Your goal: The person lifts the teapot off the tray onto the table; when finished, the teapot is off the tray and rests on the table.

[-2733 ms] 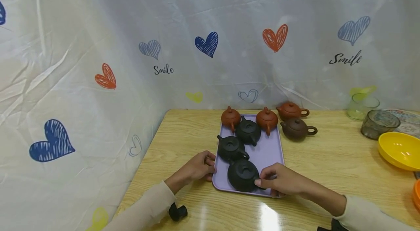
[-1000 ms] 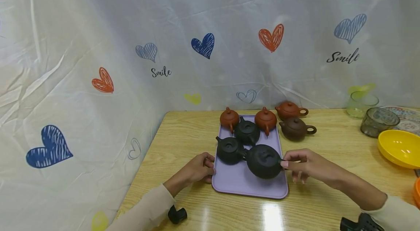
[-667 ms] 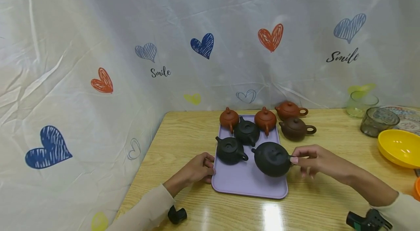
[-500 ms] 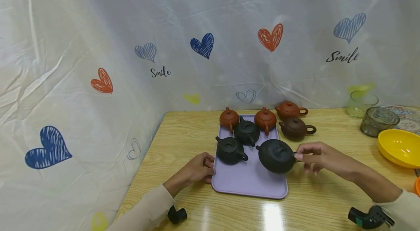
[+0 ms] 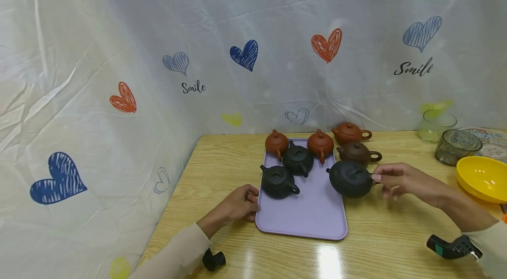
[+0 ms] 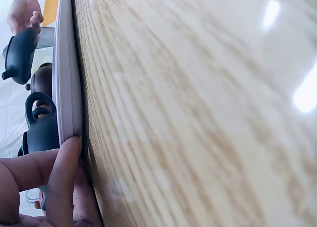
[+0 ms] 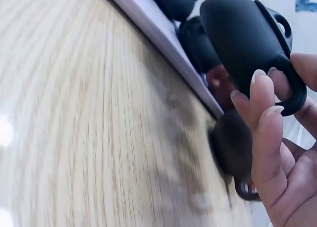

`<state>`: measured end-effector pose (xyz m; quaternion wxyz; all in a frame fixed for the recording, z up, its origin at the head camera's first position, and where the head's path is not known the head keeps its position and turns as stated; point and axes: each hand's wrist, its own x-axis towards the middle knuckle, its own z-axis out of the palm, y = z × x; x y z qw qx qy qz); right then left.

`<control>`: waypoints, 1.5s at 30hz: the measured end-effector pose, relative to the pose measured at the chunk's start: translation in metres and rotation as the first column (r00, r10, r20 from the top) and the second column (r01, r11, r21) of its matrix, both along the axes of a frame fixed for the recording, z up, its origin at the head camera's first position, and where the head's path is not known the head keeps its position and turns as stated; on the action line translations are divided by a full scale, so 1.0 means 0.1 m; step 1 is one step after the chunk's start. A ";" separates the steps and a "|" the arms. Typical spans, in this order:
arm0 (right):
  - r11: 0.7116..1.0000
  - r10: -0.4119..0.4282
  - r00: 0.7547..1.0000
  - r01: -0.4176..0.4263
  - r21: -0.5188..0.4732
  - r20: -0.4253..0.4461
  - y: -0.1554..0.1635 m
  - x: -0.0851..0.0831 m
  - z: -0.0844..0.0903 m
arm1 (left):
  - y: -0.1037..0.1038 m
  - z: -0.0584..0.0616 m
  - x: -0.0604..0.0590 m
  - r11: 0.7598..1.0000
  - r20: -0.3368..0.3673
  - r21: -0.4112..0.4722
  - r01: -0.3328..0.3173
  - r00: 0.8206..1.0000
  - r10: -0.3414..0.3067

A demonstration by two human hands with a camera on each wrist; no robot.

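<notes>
Right now the right hand (image 5: 400, 178) pinches the handle of a black teapot (image 5: 350, 178), held in the air over the three o'clock edge of the lilac tray (image 5: 317, 213), just in front of a brown teapot (image 5: 358, 152) on the table (image 5: 396, 235); the left hand (image 5: 237, 204) grips the tray's nine o'clock rim, fingers curled against it; two other black teapots (image 5: 278, 180) stand on the tray.

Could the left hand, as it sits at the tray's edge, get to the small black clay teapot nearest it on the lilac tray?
Probably yes. The left hand grips the lilac tray's left rim, and the small black clay teapot stands just beyond it with only bare tray between. It would have to release the rim first.
</notes>
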<state>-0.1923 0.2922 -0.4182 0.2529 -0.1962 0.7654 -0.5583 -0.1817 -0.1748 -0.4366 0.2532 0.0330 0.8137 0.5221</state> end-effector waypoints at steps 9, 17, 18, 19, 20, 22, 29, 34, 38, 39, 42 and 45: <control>0.998 -0.019 1.000 0.017 0.060 0.024 0.14 -0.06 -0.05 | -0.01 0.00 0.00 1.000 -0.009 0.004 0.009 1.000 -0.009; 0.999 -0.014 0.999 0.013 0.046 0.029 0.21 -0.06 -0.07 | 0.00 0.00 0.00 1.000 -0.003 0.004 0.006 1.000 -0.006; 0.999 -0.015 0.999 0.014 0.044 0.029 0.21 -0.07 -0.07 | 0.00 0.00 0.00 1.000 -0.003 0.005 0.005 1.000 -0.005; 0.999 -0.016 0.999 0.015 0.045 0.028 0.22 -0.07 -0.07 | 0.00 0.00 0.00 1.000 -0.004 0.004 0.005 1.000 -0.005; 0.999 -0.017 0.999 0.016 0.045 0.029 0.23 -0.07 -0.07 | 0.00 0.00 0.00 1.000 -0.006 0.004 0.006 1.000 -0.005; 0.999 -0.018 0.999 0.016 0.046 0.033 0.24 -0.08 -0.07 | 0.00 0.00 0.00 1.000 -0.008 0.002 0.006 1.000 -0.006; 0.998 -0.027 0.998 0.023 0.064 0.060 0.26 -0.08 -0.08 | 0.00 0.01 0.01 1.000 -0.004 0.000 0.008 1.000 -0.008; 0.997 -0.028 0.997 0.023 0.079 0.070 0.26 -0.09 -0.09 | -0.01 0.01 0.01 1.000 -0.006 -0.003 0.007 1.000 -0.007; 0.997 -0.018 0.997 0.012 0.080 0.071 0.25 -0.10 -0.12 | -0.01 0.00 0.01 1.000 -0.007 -0.007 0.006 1.000 -0.007; 0.997 -0.016 0.997 0.010 0.081 0.071 0.25 -0.10 -0.12 | -0.01 0.00 0.01 1.000 -0.008 -0.007 0.007 1.000 -0.007; 0.997 -0.013 0.997 0.006 0.080 0.081 0.25 -0.11 -0.14 | 0.00 0.00 0.01 1.000 -0.012 -0.009 0.005 1.000 -0.005; 0.996 -0.016 0.996 0.008 0.089 0.089 0.24 -0.11 -0.15 | 0.00 0.00 0.01 1.000 -0.012 -0.006 0.003 1.000 -0.003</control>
